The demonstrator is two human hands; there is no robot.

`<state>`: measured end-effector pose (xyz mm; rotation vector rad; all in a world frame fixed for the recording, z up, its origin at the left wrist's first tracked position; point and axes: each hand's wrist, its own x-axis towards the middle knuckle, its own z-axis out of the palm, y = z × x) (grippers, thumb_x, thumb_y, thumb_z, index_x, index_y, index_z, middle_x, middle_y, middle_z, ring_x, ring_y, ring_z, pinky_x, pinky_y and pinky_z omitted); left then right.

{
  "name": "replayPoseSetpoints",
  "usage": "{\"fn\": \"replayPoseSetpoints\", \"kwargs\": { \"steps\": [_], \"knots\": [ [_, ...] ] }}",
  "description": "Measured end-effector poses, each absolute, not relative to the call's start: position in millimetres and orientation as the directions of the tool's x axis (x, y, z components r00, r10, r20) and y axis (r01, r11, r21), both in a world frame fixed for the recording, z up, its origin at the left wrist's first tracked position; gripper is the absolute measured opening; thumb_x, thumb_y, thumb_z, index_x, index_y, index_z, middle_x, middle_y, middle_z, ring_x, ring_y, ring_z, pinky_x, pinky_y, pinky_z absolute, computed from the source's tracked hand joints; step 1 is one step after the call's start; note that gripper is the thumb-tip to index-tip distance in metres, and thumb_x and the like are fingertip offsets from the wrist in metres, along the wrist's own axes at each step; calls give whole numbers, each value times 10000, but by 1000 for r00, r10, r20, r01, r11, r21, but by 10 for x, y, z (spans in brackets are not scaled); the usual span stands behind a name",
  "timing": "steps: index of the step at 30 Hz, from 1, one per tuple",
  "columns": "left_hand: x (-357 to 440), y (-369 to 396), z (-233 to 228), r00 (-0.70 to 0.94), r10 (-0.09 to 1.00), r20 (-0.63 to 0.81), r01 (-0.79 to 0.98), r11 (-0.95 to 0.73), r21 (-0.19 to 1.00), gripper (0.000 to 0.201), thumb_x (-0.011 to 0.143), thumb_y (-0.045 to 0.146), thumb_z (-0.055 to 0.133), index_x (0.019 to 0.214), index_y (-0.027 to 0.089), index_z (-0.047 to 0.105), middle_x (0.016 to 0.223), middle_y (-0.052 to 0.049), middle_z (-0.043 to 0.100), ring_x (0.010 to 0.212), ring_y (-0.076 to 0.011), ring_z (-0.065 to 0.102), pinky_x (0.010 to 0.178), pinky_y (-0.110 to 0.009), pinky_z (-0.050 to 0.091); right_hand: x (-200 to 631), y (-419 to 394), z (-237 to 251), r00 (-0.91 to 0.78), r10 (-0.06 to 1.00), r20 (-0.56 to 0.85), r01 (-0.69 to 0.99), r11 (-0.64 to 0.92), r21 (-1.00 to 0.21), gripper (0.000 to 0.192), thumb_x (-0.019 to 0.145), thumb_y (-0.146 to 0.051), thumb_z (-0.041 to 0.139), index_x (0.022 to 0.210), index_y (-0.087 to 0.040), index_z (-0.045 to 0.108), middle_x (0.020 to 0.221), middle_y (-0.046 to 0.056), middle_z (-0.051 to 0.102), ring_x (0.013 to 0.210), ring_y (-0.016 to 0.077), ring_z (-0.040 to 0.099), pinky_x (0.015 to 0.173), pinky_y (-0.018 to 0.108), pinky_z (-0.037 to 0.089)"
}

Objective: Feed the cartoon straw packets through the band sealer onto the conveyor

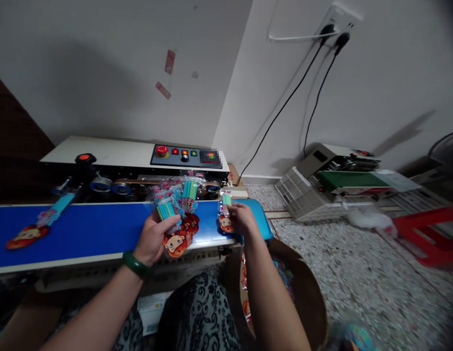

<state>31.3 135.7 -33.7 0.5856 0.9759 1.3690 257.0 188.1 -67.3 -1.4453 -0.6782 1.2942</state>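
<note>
My left hand grips a fanned bunch of clear plastic packets, the thumb lying across the front one. They show cartoon faces with red hair at the bottom and blue and green sticks above. At the right end of the blue conveyor belt, my right hand pinches a single packet of the same kind by its right side. Another packet lies tilted on the belt at the far left, apart from both hands. The sealing machine stands along the belt's back edge.
A control panel with a red stop button faces me. Below the belt's right end stands a cardboard box with packets inside. On the right are a second machine with a green belt, a white crate and a red stool.
</note>
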Motion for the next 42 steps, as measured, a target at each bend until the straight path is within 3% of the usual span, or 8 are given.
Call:
{"fn": "replayPoseSetpoints", "kwargs": {
  "steps": [5, 10, 13, 21, 28, 35, 40, 42],
  "knots": [
    [326, 1372, -379, -86, 969, -230, -515, 154, 843, 423, 541, 201, 746, 939, 133, 619, 813, -48, 689, 699, -207, 642, 671, -332, 521, 2327, 2012, -621, 245, 909, -337, -160, -305, -939, 163, 519, -221, 710, 598, -140, 593, 486, -6, 577, 420, 104, 507, 434, 231, 410],
    [389, 1358, -401, -57, 978, -201, -490, 148, 859, 395, 584, 196, 718, 961, 150, 611, 867, -40, 687, 788, -207, 633, 739, -329, 498, 1921, 1720, -467, 59, 998, -5, -180, 5, -984, 338, 637, -316, 659, 956, -215, 610, 911, 19, 662, 815, 148, 602, 710, 269, 478],
    [432, 1333, -401, -5, 983, -185, -472, 161, 867, 399, 594, 190, 712, 977, 158, 605, 931, -49, 680, 828, -216, 626, 773, -342, 482, 1688, 1554, -403, 47, 997, 66, -216, 75, -973, 276, 633, -312, 668, 882, -199, 639, 880, 23, 672, 820, 169, 598, 757, 304, 473],
    [335, 1350, -397, -86, 972, -217, -439, 159, 884, 355, 564, 200, 735, 897, 156, 623, 833, -31, 691, 764, -192, 634, 732, -302, 492, 2186, 1652, -521, 441, 892, -97, -344, 68, -937, 306, 601, -289, 677, 852, -201, 526, 671, -30, 639, 580, 123, 595, 548, 235, 475],
    [287, 1348, -371, -69, 968, -240, -458, 184, 870, 412, 553, 216, 739, 938, 138, 613, 853, -49, 686, 750, -204, 636, 719, -326, 505, 2568, 1866, -604, 205, 907, -368, -221, -323, -920, 206, 549, -181, 667, 727, -157, 567, 536, -1, 604, 452, 133, 558, 454, 251, 453],
    [329, 1365, -404, -22, 972, -235, -455, 200, 868, 367, 579, 199, 720, 922, 122, 612, 868, -64, 686, 773, -216, 637, 745, -347, 497, 2270, 1948, -580, 247, 940, -236, -143, -206, -968, 218, 585, -264, 685, 746, -144, 601, 571, -10, 604, 475, 93, 533, 466, 209, 423],
    [396, 1351, -437, 87, 969, -233, -452, 247, 857, 378, 615, 188, 689, 974, 122, 592, 871, -75, 682, 777, -228, 635, 745, -363, 489, 1877, 1568, -517, -90, 991, -95, -222, -113, -968, 323, 612, -350, 681, 888, -186, 641, 857, 27, 668, 759, 145, 603, 669, 255, 473],
    [411, 1346, -434, 80, 968, -238, -435, 249, 865, 393, 607, 181, 694, 981, 125, 585, 869, -73, 676, 766, -219, 631, 746, -360, 483, 1791, 1480, -542, 22, 993, -113, -249, -104, -963, 265, 571, -315, 715, 785, -175, 645, 764, -1, 666, 694, 129, 594, 657, 243, 465]
  ]
}}
